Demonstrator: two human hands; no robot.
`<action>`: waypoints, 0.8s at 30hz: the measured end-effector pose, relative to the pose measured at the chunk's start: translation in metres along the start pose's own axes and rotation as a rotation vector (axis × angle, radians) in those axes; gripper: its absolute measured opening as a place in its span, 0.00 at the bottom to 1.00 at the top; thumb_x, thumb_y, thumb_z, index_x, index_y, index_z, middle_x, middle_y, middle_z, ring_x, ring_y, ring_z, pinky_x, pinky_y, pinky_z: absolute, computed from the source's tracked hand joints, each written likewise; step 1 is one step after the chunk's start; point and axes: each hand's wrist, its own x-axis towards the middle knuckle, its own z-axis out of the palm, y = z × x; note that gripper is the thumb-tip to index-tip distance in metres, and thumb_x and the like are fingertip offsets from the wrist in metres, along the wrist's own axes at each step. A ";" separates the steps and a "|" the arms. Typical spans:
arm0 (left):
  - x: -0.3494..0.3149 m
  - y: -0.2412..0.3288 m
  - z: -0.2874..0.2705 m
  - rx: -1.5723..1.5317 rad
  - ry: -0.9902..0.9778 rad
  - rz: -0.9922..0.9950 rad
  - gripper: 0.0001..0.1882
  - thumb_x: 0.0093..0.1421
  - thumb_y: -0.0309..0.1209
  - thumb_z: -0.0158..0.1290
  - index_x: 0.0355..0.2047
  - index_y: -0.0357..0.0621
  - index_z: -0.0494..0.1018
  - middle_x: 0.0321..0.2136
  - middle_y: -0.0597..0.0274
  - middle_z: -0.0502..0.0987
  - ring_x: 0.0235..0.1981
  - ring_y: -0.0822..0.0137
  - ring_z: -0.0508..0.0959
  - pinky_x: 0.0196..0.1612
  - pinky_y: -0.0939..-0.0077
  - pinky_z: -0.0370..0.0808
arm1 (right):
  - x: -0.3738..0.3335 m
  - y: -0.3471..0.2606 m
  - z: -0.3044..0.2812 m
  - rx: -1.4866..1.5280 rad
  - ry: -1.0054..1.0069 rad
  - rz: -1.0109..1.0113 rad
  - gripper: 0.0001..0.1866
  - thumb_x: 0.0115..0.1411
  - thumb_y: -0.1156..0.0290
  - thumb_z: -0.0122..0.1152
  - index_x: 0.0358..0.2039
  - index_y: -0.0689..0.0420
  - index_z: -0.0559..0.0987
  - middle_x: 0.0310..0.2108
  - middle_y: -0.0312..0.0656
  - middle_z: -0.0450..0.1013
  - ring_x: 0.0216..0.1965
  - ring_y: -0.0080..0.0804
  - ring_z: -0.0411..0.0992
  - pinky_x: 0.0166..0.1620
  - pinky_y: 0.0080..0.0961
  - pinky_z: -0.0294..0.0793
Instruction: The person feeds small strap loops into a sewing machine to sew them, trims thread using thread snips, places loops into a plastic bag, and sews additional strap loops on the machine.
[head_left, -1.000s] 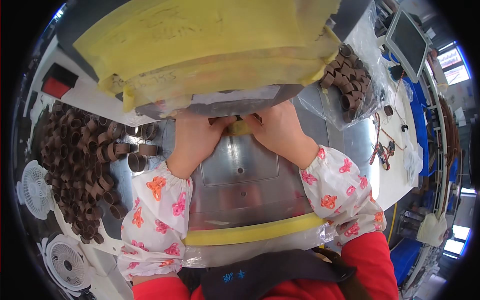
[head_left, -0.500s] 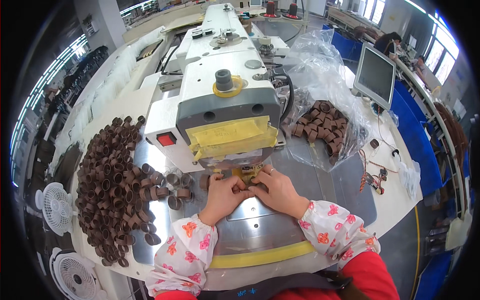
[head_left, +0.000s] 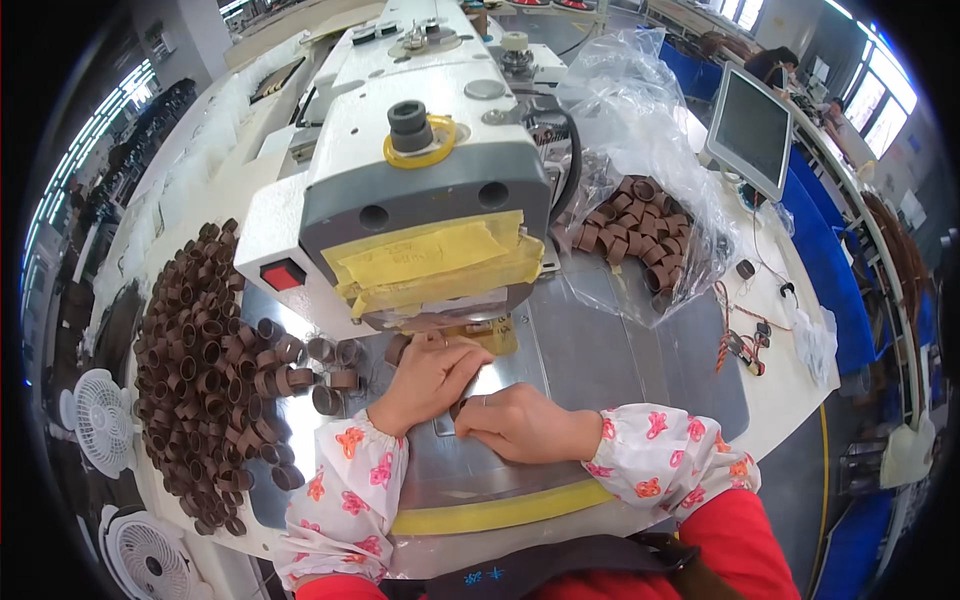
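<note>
Under the head of a white and grey sewing machine [head_left: 415, 195], my left hand [head_left: 432, 378] is closed with its fingertips hidden. A brown ring-shaped band [head_left: 397, 348] sits just left of its fingers. Nearer to me, my right hand [head_left: 520, 422] is closed in a pinch above the metal plate [head_left: 590, 350]. A sliver of a small brown piece [head_left: 457, 408] shows at its fingertips; its full shape is covered. Many brown bands [head_left: 205, 375] lie in a heap to my left, some trailing threads toward the machine.
A clear plastic bag [head_left: 640, 110] with more brown bands stands right of the machine. Beyond it are a screen [head_left: 750, 135] and small thread snips [head_left: 745, 350] with a cord. A yellow strip [head_left: 500, 512] edges the plate's front; white fans [head_left: 100, 422] stand at the left.
My right hand has come away from the machine, toward me and left, and its fingers have closed. My left hand has turned, its fingers now pointing right. The whole view has shifted slightly.
</note>
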 end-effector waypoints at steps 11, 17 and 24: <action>-0.003 0.005 0.002 0.105 0.035 -0.286 0.13 0.51 0.31 0.56 0.38 0.45 0.75 0.10 0.61 0.68 0.13 0.64 0.63 0.25 0.74 0.64 | 0.016 0.048 -0.029 -0.101 0.218 0.203 0.06 0.46 0.79 0.60 0.28 0.62 0.78 0.22 0.45 0.73 0.20 0.32 0.72 0.24 0.23 0.70; 0.002 -0.007 0.016 0.133 0.093 -0.415 0.09 0.50 0.36 0.55 0.30 0.46 0.78 0.17 0.56 0.74 0.17 0.53 0.73 0.22 0.64 0.68 | 0.017 0.063 -0.032 -0.207 0.239 0.221 0.04 0.48 0.81 0.56 0.28 0.63 0.75 0.33 0.50 0.69 0.28 0.48 0.71 0.29 0.34 0.72; -0.006 -0.023 0.019 0.389 0.050 -0.186 0.11 0.50 0.31 0.52 0.35 0.50 0.77 0.32 0.59 0.76 0.34 0.56 0.75 0.33 0.64 0.71 | 0.020 0.057 -0.034 -0.234 0.248 0.233 0.13 0.47 0.83 0.54 0.36 0.60 0.74 0.35 0.51 0.68 0.30 0.53 0.70 0.32 0.38 0.72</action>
